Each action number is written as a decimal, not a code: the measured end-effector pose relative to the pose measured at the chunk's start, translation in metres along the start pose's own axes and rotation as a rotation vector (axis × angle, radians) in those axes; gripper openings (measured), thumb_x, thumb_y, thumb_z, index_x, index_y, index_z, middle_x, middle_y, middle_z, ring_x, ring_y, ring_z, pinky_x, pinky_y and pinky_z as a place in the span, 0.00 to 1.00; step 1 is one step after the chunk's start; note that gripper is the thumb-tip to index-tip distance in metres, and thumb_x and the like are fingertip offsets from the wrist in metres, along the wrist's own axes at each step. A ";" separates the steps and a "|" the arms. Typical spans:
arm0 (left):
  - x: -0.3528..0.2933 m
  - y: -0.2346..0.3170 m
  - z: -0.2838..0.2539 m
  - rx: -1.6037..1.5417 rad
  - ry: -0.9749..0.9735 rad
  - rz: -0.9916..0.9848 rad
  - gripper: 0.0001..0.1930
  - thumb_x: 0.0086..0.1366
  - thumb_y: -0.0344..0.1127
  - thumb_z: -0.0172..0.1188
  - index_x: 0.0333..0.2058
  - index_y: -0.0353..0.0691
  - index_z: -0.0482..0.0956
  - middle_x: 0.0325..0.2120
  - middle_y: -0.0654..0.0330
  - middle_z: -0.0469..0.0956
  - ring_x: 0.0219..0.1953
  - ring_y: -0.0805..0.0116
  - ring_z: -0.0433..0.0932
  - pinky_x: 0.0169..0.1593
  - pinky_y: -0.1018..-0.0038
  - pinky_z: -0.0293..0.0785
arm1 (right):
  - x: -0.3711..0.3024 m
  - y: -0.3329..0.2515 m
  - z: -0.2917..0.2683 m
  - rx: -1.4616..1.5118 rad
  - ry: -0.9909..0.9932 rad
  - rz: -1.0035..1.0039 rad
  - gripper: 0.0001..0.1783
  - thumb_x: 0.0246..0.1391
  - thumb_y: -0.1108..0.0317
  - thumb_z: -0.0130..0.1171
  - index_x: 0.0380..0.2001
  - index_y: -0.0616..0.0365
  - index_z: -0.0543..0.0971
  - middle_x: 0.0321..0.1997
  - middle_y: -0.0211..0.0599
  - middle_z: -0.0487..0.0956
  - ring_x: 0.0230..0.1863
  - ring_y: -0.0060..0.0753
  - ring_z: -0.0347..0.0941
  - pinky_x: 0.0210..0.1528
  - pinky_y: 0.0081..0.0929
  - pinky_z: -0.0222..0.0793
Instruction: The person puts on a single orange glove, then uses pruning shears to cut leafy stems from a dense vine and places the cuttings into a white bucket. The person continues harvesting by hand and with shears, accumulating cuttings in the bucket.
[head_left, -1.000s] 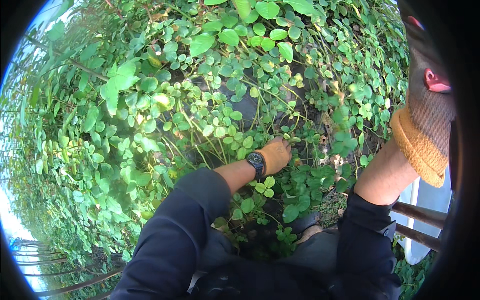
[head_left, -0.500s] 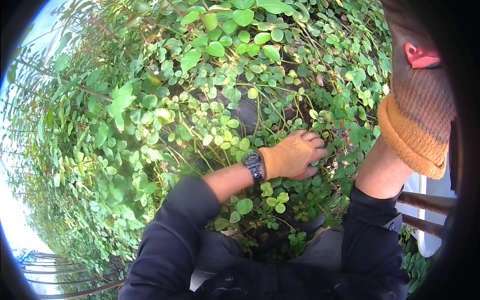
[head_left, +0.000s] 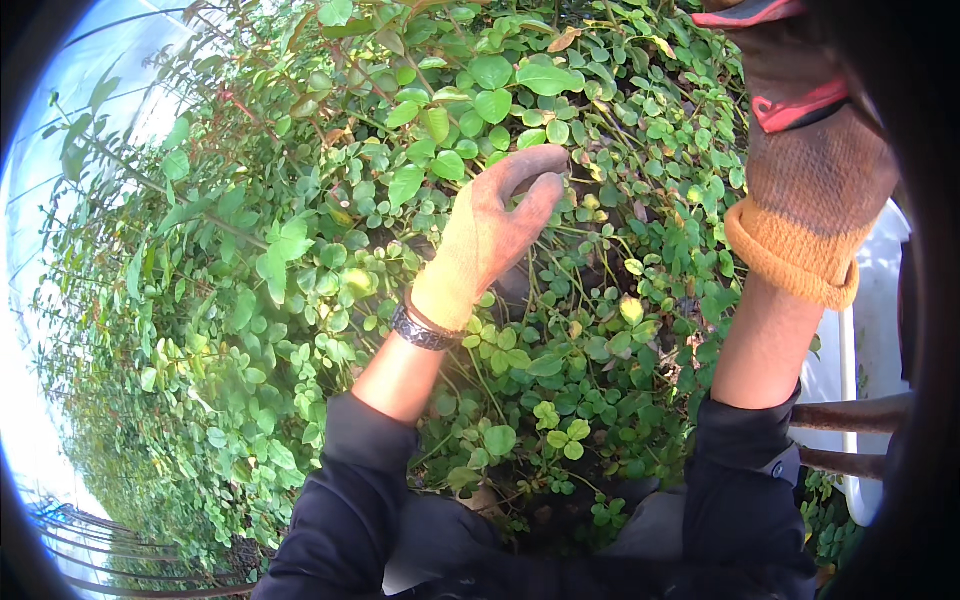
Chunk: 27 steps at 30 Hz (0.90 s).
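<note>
Left hand: hovering over the foliage, curving thumb and fingers toward each other, leaving a narrow gap at the tips; showing nothing in its hold.
Right hand: standing raised, well to the right of the left hand; seemingly closing around the tool, though blurring into the dark rim too much for certainty.
Red-and-black tool: sitting in the right hand, showing red at two spots and keeping any working end out of view.
Leafy stems: spreading beneath the left hand, beyond its fingertips and to both sides; filling the space between both hands.
Dark wrist band: circling the left wrist, just below the glove cuff.
Brown bars: running below the right hand, crossing in front of a white panel.
Good handling: likely parting leaves with loose fingertips, pinching single stems without crushing neighbours, watching for possible thorns, and keeping the tool well apart from the left hand.
Count, hands and wear: showing two hands, two orange-and-brown gloves, one wrist band, two dark sleeves.
Count, surroundings: showing one tool, two bars, one panel; overlapping too thickly for counting stems or leaves.
</note>
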<state>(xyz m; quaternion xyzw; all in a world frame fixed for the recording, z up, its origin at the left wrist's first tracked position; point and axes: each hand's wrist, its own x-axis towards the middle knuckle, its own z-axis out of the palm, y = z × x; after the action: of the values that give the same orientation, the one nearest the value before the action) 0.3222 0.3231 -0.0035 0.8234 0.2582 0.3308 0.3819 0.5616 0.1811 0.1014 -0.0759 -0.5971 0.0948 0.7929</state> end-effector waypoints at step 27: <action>-0.018 -0.108 0.031 0.904 -0.165 0.241 0.32 0.65 0.48 0.73 0.66 0.46 0.81 0.66 0.50 0.78 0.73 0.41 0.70 0.74 0.54 0.70 | -0.123 0.180 -0.055 0.273 0.713 1.002 0.17 0.76 0.58 0.57 0.53 0.61 0.80 0.36 0.40 0.86 0.34 0.40 0.86 0.45 0.42 0.87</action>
<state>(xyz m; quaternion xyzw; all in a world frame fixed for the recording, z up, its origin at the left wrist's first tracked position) 0.3151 0.3591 -0.1115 0.9548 0.2477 0.1604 -0.0367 0.5706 0.3259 -0.0700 -0.2715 -0.1706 0.4989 0.8052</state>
